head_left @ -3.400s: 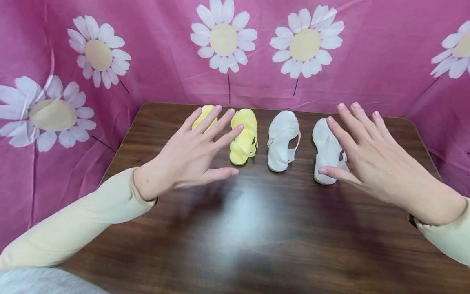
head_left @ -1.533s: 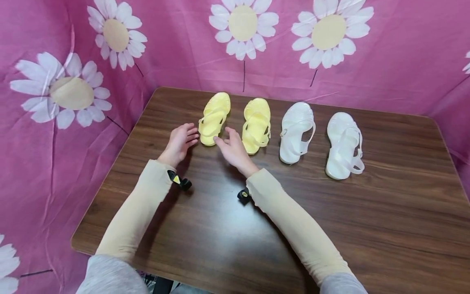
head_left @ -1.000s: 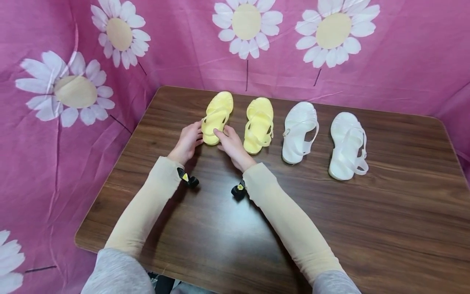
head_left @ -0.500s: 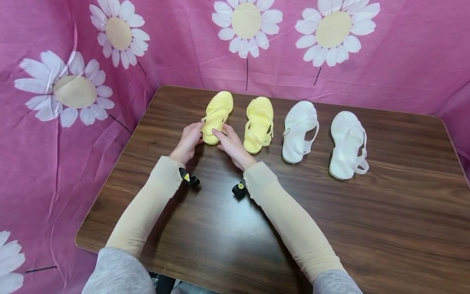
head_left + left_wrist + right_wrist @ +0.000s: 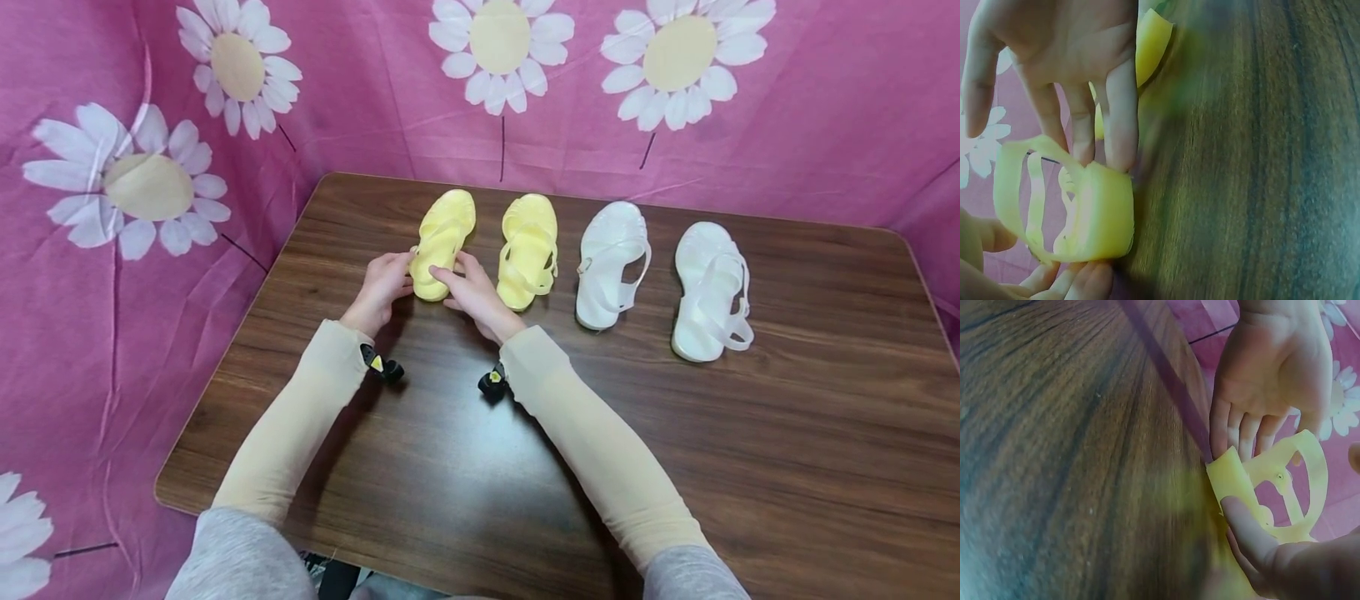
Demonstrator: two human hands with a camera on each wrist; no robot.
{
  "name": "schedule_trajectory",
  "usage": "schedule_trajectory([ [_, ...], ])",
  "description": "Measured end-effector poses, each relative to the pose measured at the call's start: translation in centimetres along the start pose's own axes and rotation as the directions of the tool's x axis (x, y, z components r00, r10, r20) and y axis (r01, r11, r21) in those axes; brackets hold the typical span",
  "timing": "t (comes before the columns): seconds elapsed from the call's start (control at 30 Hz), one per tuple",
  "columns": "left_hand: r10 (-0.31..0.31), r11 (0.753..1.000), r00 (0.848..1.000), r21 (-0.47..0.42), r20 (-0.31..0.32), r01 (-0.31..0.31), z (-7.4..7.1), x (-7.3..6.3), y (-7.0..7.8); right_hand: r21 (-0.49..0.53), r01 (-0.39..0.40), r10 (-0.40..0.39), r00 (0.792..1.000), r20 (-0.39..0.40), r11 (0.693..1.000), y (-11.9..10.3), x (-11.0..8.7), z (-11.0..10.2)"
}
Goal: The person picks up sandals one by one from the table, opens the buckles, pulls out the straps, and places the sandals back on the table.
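Fingers point(image 5: 1249, 429) of our left hand point(image 5: 378, 292) lie nearly straight against one side of the left yellow sandal point(image 5: 444, 229); our right hand point(image 5: 480, 298), also uncurled, touches the other, thumb above. Neither hand wraps round it, probably because pressing both sides steadies it enough. It sits toe-away at the table's point(image 5: 825, 392) back left, beside the right yellow sandal point(image 5: 527, 265), with two white sandals point(image 5: 597, 304) further right.

- Two plain yellow, strappy plastic sandals point(image 5: 442, 239)
- Two plain white, strappy plastic sandals point(image 5: 600, 277)
- Dark brown rectangular wooden table point(image 5: 832, 350), with streaked grain
- Pink hanging cloth point(image 5: 375, 75), with white, pale-centred daisies point(image 5: 498, 35)
- Long cream fabric sleeves point(image 5: 607, 446)
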State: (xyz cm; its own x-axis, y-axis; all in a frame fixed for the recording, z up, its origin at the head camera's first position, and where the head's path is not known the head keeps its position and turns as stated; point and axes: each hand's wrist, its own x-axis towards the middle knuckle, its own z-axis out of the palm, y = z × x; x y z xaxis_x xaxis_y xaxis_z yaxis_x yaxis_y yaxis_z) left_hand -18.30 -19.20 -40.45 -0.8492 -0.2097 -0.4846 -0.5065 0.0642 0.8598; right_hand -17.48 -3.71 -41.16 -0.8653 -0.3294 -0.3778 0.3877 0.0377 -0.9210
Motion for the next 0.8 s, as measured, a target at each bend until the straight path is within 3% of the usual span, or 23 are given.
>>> schedule_trajectory([
  [0.3,0.029,0.999,0.998,-0.015,0.057,-0.028,-0.9,-0.7,-0.2,-0.052,0.004,-0.004,1.0,-0.001,0.999,0.0,-0.2,-0.3],
  [0.8,-0.022,0.999,0.98,-0.018,0.199,0.026,-2.1,-2.2,-0.5,-0.204,-0.002,-0.003,1.0,-0.025,0.979,-0.3,-1.5,-0.5],
])
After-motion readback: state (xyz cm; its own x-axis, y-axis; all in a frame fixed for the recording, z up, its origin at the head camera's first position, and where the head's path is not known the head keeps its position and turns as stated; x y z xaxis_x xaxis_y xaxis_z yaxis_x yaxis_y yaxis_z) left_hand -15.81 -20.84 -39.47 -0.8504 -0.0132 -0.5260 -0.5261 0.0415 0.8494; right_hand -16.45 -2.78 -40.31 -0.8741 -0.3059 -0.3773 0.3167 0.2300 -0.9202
